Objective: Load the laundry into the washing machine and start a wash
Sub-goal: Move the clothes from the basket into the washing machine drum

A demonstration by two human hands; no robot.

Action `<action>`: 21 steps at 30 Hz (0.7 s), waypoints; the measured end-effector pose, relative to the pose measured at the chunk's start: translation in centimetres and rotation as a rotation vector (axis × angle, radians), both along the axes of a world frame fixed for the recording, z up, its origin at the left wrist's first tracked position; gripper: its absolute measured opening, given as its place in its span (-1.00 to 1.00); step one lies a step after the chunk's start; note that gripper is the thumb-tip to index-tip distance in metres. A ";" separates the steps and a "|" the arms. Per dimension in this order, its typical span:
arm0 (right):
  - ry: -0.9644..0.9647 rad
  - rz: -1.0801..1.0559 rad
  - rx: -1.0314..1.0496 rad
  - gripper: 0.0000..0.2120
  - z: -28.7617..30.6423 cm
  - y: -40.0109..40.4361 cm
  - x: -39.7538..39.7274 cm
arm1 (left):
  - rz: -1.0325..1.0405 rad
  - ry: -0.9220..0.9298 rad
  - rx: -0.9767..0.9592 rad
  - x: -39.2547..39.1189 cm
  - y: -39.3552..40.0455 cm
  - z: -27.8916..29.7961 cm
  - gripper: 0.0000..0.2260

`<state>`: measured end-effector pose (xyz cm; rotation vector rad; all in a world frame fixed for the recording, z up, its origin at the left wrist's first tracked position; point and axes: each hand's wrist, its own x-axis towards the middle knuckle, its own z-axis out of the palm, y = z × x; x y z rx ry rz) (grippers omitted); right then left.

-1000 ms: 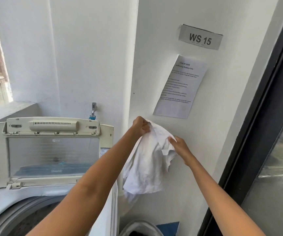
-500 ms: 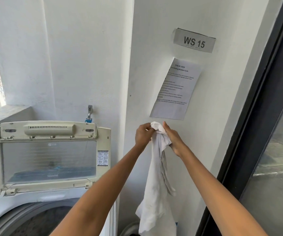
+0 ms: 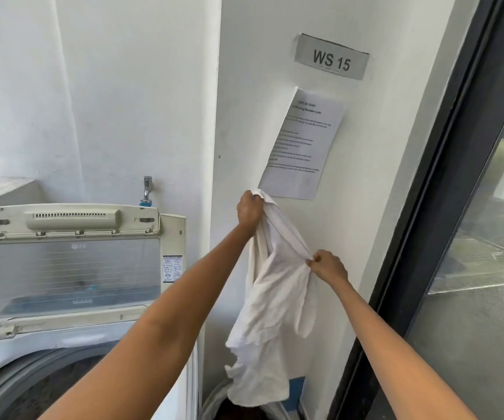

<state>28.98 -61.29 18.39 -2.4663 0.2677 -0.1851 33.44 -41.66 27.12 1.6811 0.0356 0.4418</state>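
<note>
Moved since half a second ago: right hand [image 3: 328, 265] has dropped and drawn away from left hand [image 3: 249, 207], spreading the white crumpled cotton garment [image 3: 270, 301] between them.

Left hand: clenched on the garment's top edge, held high against the white wall [image 3: 275, 40], just below the printed white instruction sheet [image 3: 303, 144].

Right hand: pinches a fold lower down, at the garment's right side.

Garment: hangs in air beside the cream top-loading washing machine [image 3: 62, 341], its hem over what may be a basket rim [image 3: 214, 401], mostly hidden.

Machine: cream hinged lid with clear window [image 3: 68, 268] stands upright; drum opening shows at lower left.

Wall: grey "WS 15" sign [image 3: 332, 57] above the sheet; chrome tap [image 3: 147, 189] behind the lid. Dark-framed glass door [image 3: 456, 207] at right.
</note>
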 end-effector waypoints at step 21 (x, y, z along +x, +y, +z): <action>-0.008 0.430 -0.576 -0.62 5.7 0.3 2.0 | -0.091 -0.031 0.625 -0.6 6.1 -2.4 -0.80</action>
